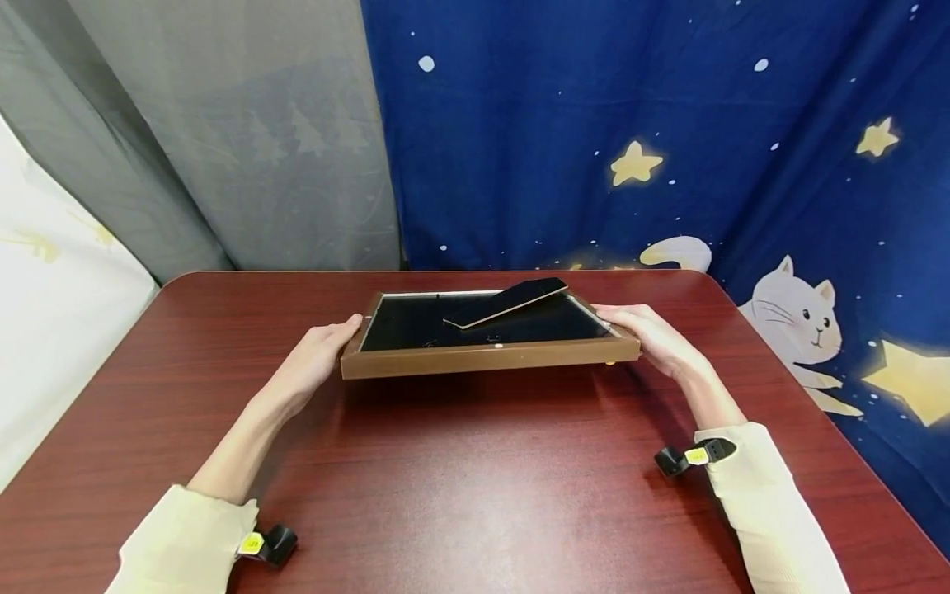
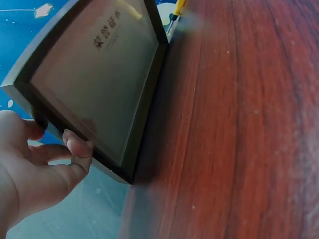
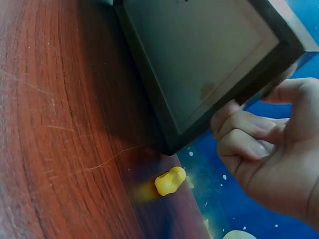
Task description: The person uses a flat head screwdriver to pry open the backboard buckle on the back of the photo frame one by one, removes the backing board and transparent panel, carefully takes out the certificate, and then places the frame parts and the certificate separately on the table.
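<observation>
Both hands hold a brown picture frame (image 1: 490,359) above the table, its black back facing up. A black easel leg (image 1: 512,302) lies slanted across that back. My left hand (image 1: 315,359) grips the left side, with fingertips curled on the underside rim in the left wrist view. On the opposite side my right hand (image 1: 656,338) grips the rim, fingers bent beneath it and thumb over the edge. The downward side shows a pale certificate (image 2: 109,64) with dark printed characters behind the pane.
Under the frame's right side, a small yellow figure (image 3: 169,182) stands on the glossy red-brown table (image 1: 482,478). A yellow-handled tool (image 2: 178,9) shows beyond the frame in the left wrist view. Curtains (image 1: 519,148) hang behind the table's far edge.
</observation>
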